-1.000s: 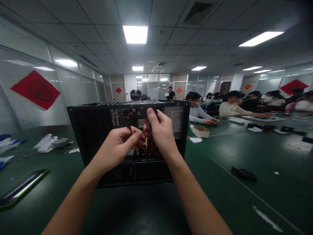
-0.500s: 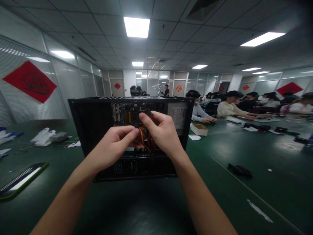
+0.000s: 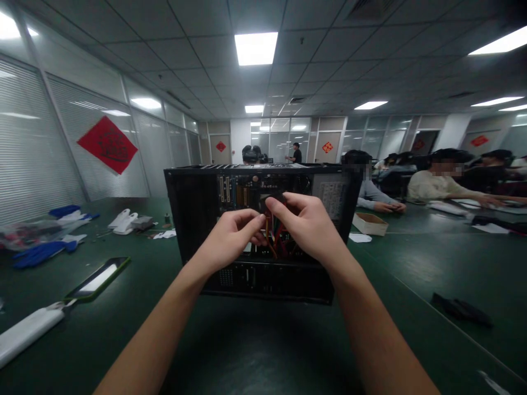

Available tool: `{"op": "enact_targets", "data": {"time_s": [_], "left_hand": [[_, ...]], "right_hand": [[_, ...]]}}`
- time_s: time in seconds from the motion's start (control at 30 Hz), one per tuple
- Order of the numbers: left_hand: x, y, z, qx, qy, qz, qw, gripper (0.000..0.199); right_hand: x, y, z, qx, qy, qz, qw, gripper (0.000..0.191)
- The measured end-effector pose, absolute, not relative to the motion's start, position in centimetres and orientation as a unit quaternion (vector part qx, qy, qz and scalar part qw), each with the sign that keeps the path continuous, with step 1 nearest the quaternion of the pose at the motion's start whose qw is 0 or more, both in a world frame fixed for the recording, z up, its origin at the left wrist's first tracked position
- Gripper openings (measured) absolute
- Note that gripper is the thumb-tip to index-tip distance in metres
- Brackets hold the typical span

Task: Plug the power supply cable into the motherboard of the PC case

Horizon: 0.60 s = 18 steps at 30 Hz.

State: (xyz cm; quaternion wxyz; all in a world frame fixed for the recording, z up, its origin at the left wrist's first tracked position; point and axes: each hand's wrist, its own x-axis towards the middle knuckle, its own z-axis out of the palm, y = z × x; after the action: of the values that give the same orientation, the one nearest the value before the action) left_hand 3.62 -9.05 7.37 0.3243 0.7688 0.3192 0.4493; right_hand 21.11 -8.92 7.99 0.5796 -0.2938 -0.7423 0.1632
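An open black computer case stands on the table before me, its inside facing me. Within it show the circuit board with slots and a labelled silver power supply. Thin yellow, red and black cables run down between my hands. My left hand is closed in a pinch at the yellow cable. Higher up, my right hand has its thumb and fingers closed round a small black piece at the cables' upper end. What exactly that piece is, I cannot make out.
On the green table at left lie a phone-like device, a white handle, blue gloves and white plastic pieces. A small box and a black cloth-like item lie right. Several people sit beyond.
The view has turned left, so the case and both hands appear further right. Both hands keep their place at the cables, with only slight finger movement.
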Motion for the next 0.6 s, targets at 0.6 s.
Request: {"op": "enact_targets", "data": {"time_s": [0.6], "left_hand": [[3.8,-8.38,7.14,0.739,0.34,0.495,0.305,0.023]], "right_hand": [[21.88,-8.14,8.39,-0.267,-0.71,0.287,0.585,0.033]]}}
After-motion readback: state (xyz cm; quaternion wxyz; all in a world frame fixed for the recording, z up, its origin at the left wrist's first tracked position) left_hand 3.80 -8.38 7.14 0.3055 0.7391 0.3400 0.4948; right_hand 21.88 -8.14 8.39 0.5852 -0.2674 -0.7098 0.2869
